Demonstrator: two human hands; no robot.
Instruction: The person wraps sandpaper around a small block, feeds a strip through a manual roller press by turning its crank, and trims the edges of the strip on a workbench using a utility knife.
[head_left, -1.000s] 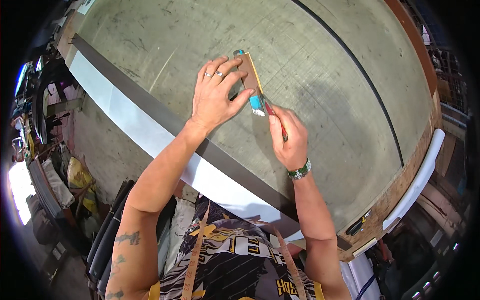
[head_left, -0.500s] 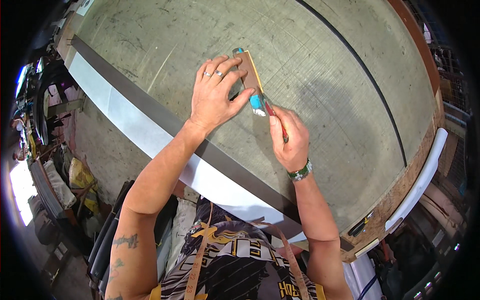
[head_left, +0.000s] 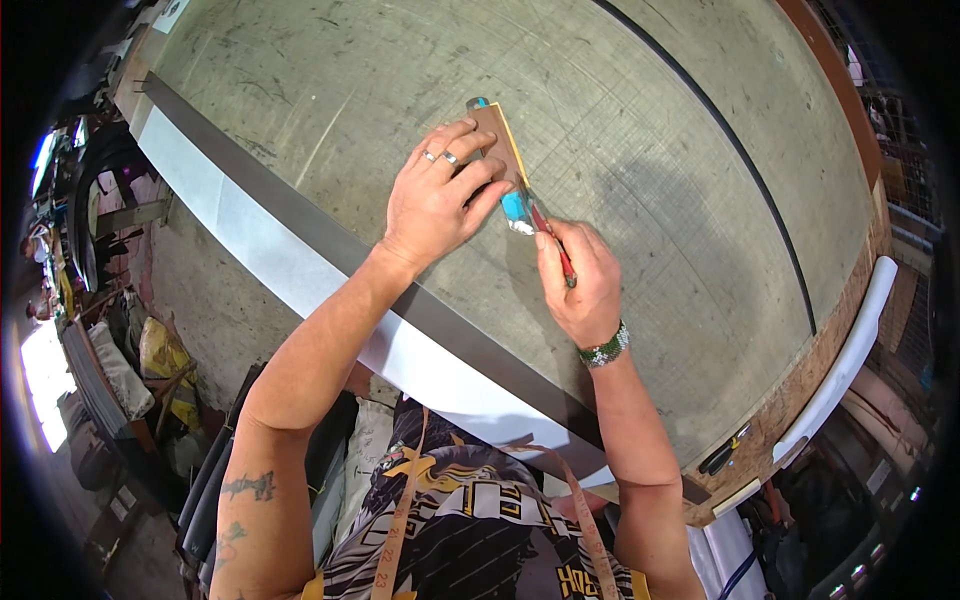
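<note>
A small brown rectangular strip (head_left: 507, 150) with a yellow edge lies on the grey worktable. Beneath it a flat bar shows at both ends, with blue and white patches at the near end (head_left: 515, 208). My left hand (head_left: 440, 190), wearing two rings, presses the strip down, fingers bent over its left side and thumb by its near end. In my right hand (head_left: 583, 275) is a slim red-handled knife (head_left: 541, 220), pinched between thumb and fingers. Its tip meets the strip's near right corner; the exact contact is too small to make out.
A long dark band (head_left: 300, 215) and a white sheet (head_left: 270, 265) run along the table's near edge. A thin black strip (head_left: 720, 115) curves across the right side. Scissors (head_left: 722, 455) lie at the near right corner, beside a white roll (head_left: 840, 365).
My left fingers have drawn slightly back toward me along the brown strip, their grip shifting. The knife and my right hand have barely moved; the strip stays put.
</note>
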